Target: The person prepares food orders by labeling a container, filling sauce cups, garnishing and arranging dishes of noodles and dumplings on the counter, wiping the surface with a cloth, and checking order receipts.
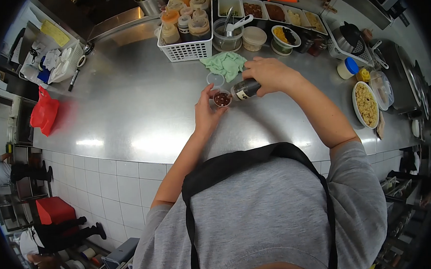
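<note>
My left hand (207,111) is closed around a small clear plastic cup (222,99) standing on the steel counter, with dark red-brown contents inside. In my right hand (271,75) is a dark squeeze bottle (246,89) with a pale label, tipped nearly sideways. Its nozzle end points at the cup's right rim; whether anything flows out cannot be made out. Just behind the cup lies a round clear lid (215,79), and a crumpled green cloth (224,65) is beyond it.
A white basket (187,51) of squeeze bottles stands at the back. Food trays (254,10) and tubs line the rear right. A bowl of chopped pale food (366,104) sits at right; a red plastic item (45,111) is at left. Other people are at far left.
</note>
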The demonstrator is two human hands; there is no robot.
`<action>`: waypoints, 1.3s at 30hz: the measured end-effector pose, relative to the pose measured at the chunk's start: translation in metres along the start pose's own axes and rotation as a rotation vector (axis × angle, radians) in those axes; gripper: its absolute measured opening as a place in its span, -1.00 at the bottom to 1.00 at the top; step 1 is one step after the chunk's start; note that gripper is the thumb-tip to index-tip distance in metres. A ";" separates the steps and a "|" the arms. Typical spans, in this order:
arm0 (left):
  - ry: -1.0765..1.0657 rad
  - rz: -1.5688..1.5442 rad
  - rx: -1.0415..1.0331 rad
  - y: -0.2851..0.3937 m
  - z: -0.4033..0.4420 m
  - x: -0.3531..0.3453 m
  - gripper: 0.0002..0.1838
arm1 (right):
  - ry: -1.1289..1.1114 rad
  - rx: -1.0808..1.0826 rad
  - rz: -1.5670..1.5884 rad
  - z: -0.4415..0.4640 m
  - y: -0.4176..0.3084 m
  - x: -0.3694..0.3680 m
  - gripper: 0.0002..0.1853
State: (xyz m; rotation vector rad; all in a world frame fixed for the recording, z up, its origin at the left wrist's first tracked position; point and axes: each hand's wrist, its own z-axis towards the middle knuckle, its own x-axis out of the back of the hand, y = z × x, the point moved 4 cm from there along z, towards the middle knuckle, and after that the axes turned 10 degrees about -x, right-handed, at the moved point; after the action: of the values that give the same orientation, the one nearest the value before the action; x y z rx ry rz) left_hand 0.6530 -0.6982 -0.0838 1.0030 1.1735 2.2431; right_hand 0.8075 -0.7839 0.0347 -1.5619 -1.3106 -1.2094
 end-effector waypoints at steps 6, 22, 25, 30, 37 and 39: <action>0.003 0.024 -0.004 0.005 0.001 0.001 -0.15 | 0.013 0.014 0.012 0.002 0.004 -0.004 -0.52; 0.011 -0.020 -0.020 0.010 0.011 0.004 -0.15 | 0.072 0.026 0.267 -0.003 0.026 -0.013 -0.51; 0.029 -0.016 -0.043 0.016 0.016 0.007 -0.16 | 0.081 0.060 0.386 -0.004 0.037 -0.022 -0.50; 0.039 -0.011 -0.031 0.025 0.024 0.015 -0.16 | 0.053 0.087 0.650 -0.001 0.045 -0.032 -0.48; 0.143 -0.051 -0.059 0.028 0.038 0.041 -0.15 | 0.161 0.244 1.100 0.038 0.058 0.021 -0.36; 0.158 -0.034 -0.050 0.026 0.039 0.047 -0.15 | 0.333 0.258 1.044 0.056 0.063 0.059 -0.36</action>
State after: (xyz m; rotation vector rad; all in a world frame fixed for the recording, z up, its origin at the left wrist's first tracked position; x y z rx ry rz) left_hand 0.6507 -0.6617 -0.0285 0.7932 1.1834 2.3472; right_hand 0.8813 -0.7275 0.0782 -1.4423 -0.2872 -0.5497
